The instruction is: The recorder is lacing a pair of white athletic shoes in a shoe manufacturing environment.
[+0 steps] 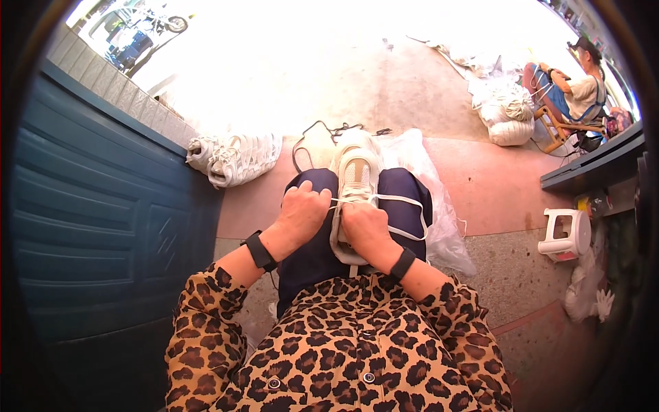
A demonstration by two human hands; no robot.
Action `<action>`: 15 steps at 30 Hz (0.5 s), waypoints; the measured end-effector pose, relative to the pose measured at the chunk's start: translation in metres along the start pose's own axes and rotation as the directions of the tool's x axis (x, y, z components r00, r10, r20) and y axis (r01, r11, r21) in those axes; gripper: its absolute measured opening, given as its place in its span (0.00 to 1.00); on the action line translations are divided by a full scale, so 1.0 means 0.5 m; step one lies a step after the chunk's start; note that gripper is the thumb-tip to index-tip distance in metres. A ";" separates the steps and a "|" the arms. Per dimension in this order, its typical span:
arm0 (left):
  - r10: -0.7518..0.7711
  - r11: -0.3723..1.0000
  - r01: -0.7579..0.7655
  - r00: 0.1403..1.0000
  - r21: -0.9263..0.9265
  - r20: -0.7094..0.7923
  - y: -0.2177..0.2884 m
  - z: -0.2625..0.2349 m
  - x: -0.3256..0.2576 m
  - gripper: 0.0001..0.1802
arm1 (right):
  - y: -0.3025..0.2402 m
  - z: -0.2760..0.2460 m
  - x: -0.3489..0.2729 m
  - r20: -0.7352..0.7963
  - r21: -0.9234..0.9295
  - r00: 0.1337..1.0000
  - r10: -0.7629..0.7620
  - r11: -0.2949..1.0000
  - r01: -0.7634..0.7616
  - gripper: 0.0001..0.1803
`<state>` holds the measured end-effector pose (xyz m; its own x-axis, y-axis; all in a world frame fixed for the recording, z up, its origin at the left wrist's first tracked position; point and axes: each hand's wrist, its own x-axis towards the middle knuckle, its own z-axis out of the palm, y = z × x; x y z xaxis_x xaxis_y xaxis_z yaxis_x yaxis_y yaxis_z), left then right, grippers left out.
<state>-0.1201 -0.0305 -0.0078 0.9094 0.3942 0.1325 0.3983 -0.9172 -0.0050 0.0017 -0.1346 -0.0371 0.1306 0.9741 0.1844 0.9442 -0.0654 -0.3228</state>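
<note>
A white sneaker (356,180) lies on my lap, toe pointing away, resting on my dark blue trousers (405,192). My left hand (302,211) is closed on the end of a white lace (335,201) pulled taut to the left of the shoe. My right hand (366,229) presses on the shoe's upper and pinches the lace, whose other part loops out to the right (410,203). Both wrists wear black bands.
A row of white sneakers (233,159) lies on the floor by the blue metal door (103,220). A clear plastic bag (446,226) sits under my knees. A white stool (566,235) stands right; a seated person (576,89) works far right beside white sacks (509,113).
</note>
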 end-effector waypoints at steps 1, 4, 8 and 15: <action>-0.075 0.996 0.076 0.997 -0.044 0.025 0.003 0.002 -0.004 0.02 | 0.000 0.010 0.005 0.000 0.001 1.000 -0.002 1.000 0.002 0.03; -0.177 0.979 0.175 0.984 -0.107 -0.005 0.015 0.011 -0.011 0.02 | -0.002 0.025 0.009 -0.040 -0.068 0.998 -0.055 0.996 0.052 0.03; -0.247 0.960 0.246 0.969 -0.132 0.007 0.018 0.016 -0.022 0.02 | 0.010 -0.033 0.022 0.197 0.086 0.973 -0.121 0.991 0.106 0.04; -0.355 0.884 0.313 0.933 -0.347 -0.065 0.013 0.033 -0.016 0.04 | 0.049 -0.585 0.033 -0.111 0.823 0.994 -0.006 -0.562 0.088 0.15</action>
<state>-0.1230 -0.0388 -0.0254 0.6988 0.6897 0.1899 0.5949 -0.7077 0.3811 0.1157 -0.1833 0.2294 0.1573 0.9446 0.2881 -0.7677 0.3005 -0.5660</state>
